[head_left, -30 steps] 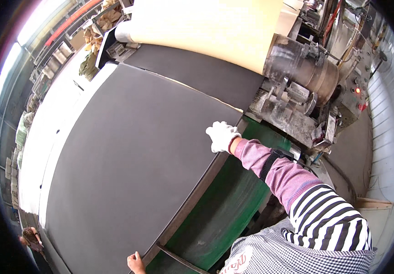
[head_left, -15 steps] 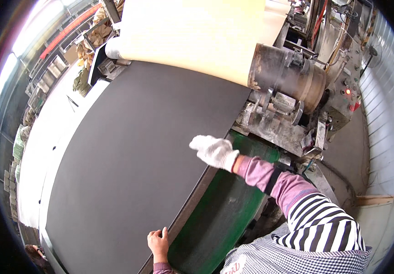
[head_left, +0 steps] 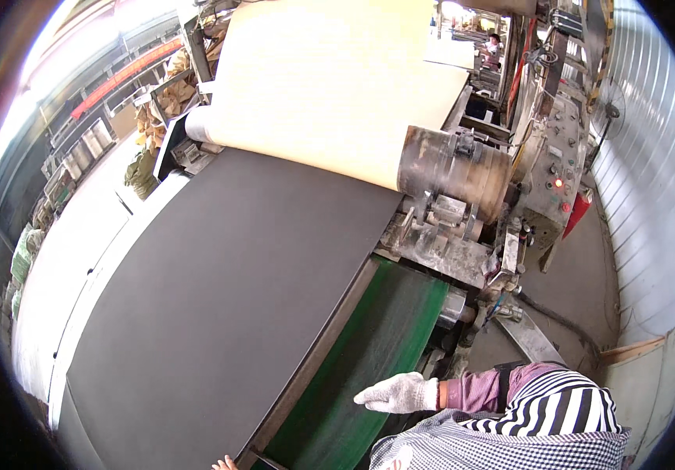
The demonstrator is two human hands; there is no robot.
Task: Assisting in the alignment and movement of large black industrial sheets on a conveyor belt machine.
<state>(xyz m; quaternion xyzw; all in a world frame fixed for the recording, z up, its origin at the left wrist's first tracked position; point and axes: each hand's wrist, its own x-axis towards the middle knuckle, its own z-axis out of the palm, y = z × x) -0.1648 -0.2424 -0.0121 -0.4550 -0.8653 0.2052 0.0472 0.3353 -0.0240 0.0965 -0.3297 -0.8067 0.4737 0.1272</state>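
The gloved right hand (head_left: 398,393) has come back off the dark sheet (head_left: 220,313) and now hovers over the green belt (head_left: 369,352) just right of it, fingers loosely together, holding nothing. The left hand (head_left: 225,464) barely shows at the sheet's near edge; its fingers cannot be told.

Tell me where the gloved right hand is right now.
In the head view the right hand, in a white knit glove, is low and right of centre. It hangs open over the green conveyor belt, just off the near edge of the large black sheet.
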